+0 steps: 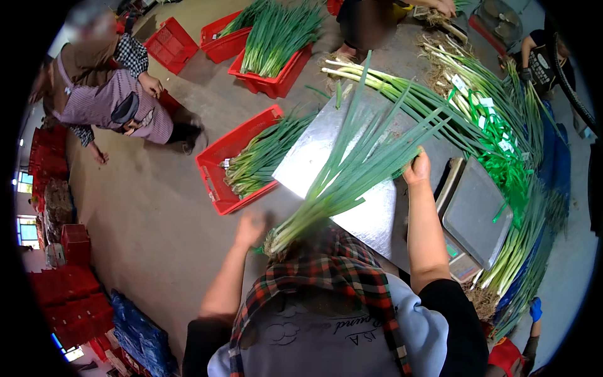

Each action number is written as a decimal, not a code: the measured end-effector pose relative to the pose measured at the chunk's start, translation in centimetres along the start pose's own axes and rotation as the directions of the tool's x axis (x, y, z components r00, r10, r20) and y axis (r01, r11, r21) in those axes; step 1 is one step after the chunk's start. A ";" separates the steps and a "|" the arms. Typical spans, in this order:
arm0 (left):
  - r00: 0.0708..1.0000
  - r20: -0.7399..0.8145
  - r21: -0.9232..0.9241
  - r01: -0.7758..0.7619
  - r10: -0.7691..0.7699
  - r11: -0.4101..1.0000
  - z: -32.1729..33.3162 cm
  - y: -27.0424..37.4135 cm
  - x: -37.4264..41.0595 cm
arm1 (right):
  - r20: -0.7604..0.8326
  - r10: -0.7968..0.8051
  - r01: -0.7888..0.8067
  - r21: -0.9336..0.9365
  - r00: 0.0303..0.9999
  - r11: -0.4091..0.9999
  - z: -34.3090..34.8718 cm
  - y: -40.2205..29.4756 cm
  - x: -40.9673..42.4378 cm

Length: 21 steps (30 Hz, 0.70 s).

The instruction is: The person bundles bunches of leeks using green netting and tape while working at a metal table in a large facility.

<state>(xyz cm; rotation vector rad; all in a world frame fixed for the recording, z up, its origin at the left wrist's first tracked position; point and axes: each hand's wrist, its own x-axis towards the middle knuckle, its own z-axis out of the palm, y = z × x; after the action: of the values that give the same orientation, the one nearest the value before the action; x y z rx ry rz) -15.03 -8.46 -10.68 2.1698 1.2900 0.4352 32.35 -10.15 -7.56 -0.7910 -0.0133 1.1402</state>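
Observation:
A large bunch of green onions lies slanted before me, its root end close to my plaid apron. My right hand grips the long green leaves at the far right side. Left of the roots, my left hand is blurred by motion, and whether its fingers hold anything is unclear. A scrap of green tape shows beneath it, beside the roots. Under the bunch is a shiny metal sheet on the worktable. To the right of my right forearm stands a digital scale with a metal pan.
Red crates of green onions stand on the floor, one left of the table. More loose green onions and green tape strips with white tags line the right side. A person in a checked apron is at the left; other people work around the table.

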 end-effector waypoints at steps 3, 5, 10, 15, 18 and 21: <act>0.972 -0.054 -0.121 -0.235 0.230 0.964 0.5 10.5 12.0 | 0.143 -0.006 -0.009 0.101 0.990 0.995 -0.3 -0.9 0.5; 0.898 0.201 -0.111 -0.377 0.392 0.920 1.5 15.9 15.9 | 0.079 -0.086 0.081 0.070 0.993 0.994 2.3 -1.3 -0.5; 0.914 0.211 -0.511 -0.199 0.346 0.836 1.8 15.9 17.9 | 0.233 -0.167 0.234 -0.298 0.958 0.926 9.0 -4.8 -5.7; 0.974 -0.085 -0.706 -0.207 0.210 0.677 -12.0 17.2 14.6 | 0.611 -0.081 0.551 -0.639 0.788 0.536 17.7 -6.9 -11.8; 0.912 -0.306 -0.602 -0.408 0.274 0.686 -17.4 15.5 12.3 | 0.873 0.002 0.871 -0.486 0.487 0.068 26.9 -5.0 -14.3; 0.796 -0.584 -0.544 -0.529 0.159 0.651 -21.3 13.7 10.8 | 0.928 -0.085 0.920 -0.342 0.362 0.193 33.3 -1.6 -12.8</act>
<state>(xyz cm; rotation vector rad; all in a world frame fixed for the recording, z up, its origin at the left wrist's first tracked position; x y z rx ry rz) -11.91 2.46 14.38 1.6675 0.6927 1.4709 14.85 -2.41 22.54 -0.9771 -1.7464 0.4668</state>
